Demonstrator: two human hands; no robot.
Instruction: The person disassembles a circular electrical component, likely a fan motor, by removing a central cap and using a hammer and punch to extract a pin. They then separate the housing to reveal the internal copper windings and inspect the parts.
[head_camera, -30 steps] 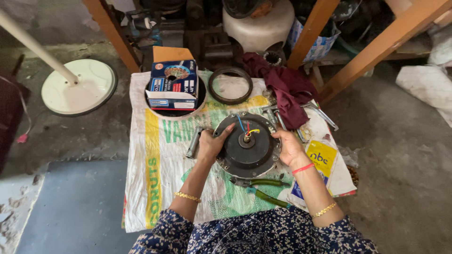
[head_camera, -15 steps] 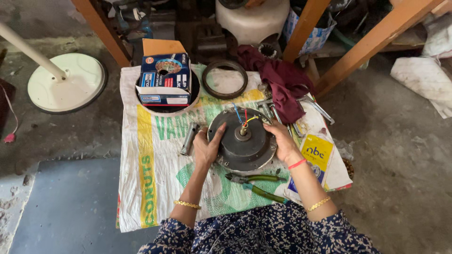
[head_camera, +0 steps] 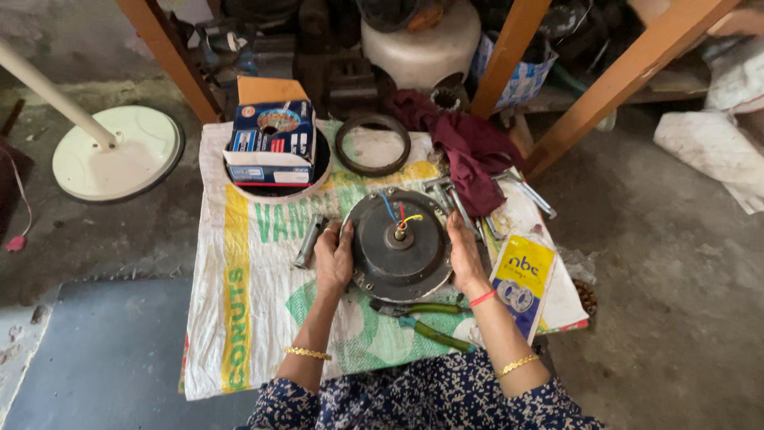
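Note:
A round dark metal motor housing [head_camera: 398,247] with coloured wires coming out of its centre hub lies on a white woven sack [head_camera: 255,310] spread on the floor. My left hand [head_camera: 334,256] grips its left rim. My right hand [head_camera: 463,253] holds its right rim. Green-handled pliers [head_camera: 426,318] lie just in front of the housing, near my wrists. A short metal cylinder [head_camera: 309,240] rests left of my left hand.
A blue cardboard box [head_camera: 270,139] sits in a round dark pan behind, beside a black ring [head_camera: 372,145]. A maroon cloth [head_camera: 476,155], several metal tools [head_camera: 509,187] and a yellow-blue packet [head_camera: 519,275] lie right. A white fan base [head_camera: 118,151] stands left; wooden legs [head_camera: 629,68] behind.
The view has shifted slightly. Both hands stay on the housing's rim, and the housing has barely moved on the sack.

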